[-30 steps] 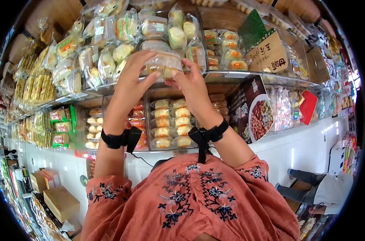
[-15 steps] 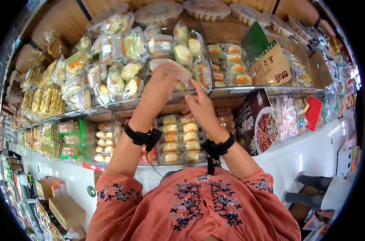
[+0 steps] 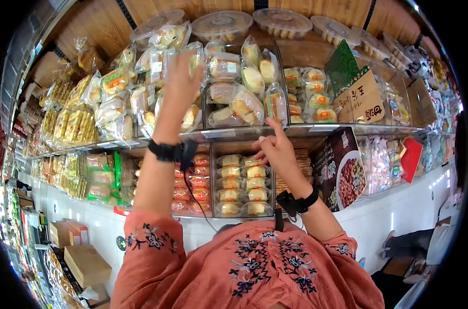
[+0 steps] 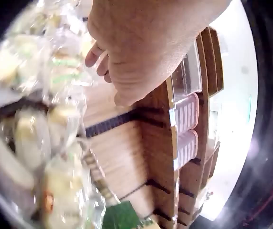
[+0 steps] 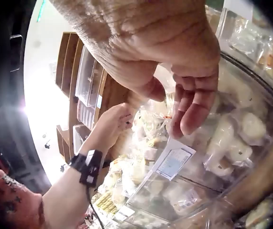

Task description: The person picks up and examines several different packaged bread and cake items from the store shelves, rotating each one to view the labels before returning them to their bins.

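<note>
My left hand (image 3: pixel 185 74), blurred, is raised over the clear-wrapped bread packs on the upper shelf, its fingers extended and nothing held. In the left wrist view the left hand (image 4: pixel 136 52) has packs beside it. The right hand (image 3: pixel 279 152) hangs loosely curled in front of the shelf edge, index finger pointing up toward a wrapped bun (image 3: pixel 275 103), also holding nothing. Seen from the right wrist, the right hand (image 5: pixel 174 62) is close over a price label (image 5: pixel 174 160). A clear pack of pale bread (image 3: pixel 245 105) lies in the middle compartment, against other packs.
Round lidded tubs (image 3: pixel 222 26) line the back of the upper shelf. Lower compartments hold rows of small wrapped cakes (image 3: pixel 230 183). On the right stand a cardboard sign (image 3: pixel 360 98) and a dark printed panel (image 3: pixel 339 170). A clear front lip (image 3: pixel 218 135) edges the upper shelf.
Both hands held the bread pack a second ago; it now lies in the middle compartment, let go. My left hand has moved up and left, my right hand slightly down from the pack.
</note>
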### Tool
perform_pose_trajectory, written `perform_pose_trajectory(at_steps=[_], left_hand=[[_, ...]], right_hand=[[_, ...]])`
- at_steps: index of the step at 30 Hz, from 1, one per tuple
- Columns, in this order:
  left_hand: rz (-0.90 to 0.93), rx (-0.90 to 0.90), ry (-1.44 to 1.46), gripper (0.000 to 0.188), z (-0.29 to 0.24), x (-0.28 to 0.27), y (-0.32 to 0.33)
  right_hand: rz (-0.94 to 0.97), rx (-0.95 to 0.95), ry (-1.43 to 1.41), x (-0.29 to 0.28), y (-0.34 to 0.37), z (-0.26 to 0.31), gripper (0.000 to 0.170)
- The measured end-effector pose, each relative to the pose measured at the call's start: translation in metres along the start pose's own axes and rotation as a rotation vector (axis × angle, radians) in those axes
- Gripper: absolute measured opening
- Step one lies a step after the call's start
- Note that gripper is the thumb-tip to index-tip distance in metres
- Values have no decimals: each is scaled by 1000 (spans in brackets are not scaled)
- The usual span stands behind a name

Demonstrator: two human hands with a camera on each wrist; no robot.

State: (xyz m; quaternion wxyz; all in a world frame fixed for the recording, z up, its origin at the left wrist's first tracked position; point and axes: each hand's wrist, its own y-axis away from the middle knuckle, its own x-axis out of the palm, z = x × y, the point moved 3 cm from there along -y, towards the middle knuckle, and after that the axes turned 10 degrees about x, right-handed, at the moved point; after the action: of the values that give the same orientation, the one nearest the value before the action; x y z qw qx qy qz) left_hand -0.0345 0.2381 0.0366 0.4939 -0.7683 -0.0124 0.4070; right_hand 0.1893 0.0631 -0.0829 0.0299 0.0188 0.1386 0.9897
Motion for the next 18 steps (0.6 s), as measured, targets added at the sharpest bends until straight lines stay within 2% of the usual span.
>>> perform_pose_trajectory(at_steps=[2,5,8,11,14,17,18], left_hand=[[6,-87,-107,49,30,-8,-30],[165,-178,-201,48,55,6,-58],[361,-131,-210,42,67,19,-68],[357,-90,-230,37,80,24,-68],[124,-68,-203,32,73,7,-57],[-58,-233,44,27,74,-10,-48],[-89,-230,137,25,78,-14,-46]], right_hand=[[0,-10,-10,1,3,3,62],[23,-24,-48,6,5,5,58],[55,-30,-74,6,6,2,56],[57,-19,-78,1,10,2,54],[47,-23,-78,-4,13,2,51],[49,-27,-75,-4,11,4,48],[52,-32,-77,-2,10,5,47]])
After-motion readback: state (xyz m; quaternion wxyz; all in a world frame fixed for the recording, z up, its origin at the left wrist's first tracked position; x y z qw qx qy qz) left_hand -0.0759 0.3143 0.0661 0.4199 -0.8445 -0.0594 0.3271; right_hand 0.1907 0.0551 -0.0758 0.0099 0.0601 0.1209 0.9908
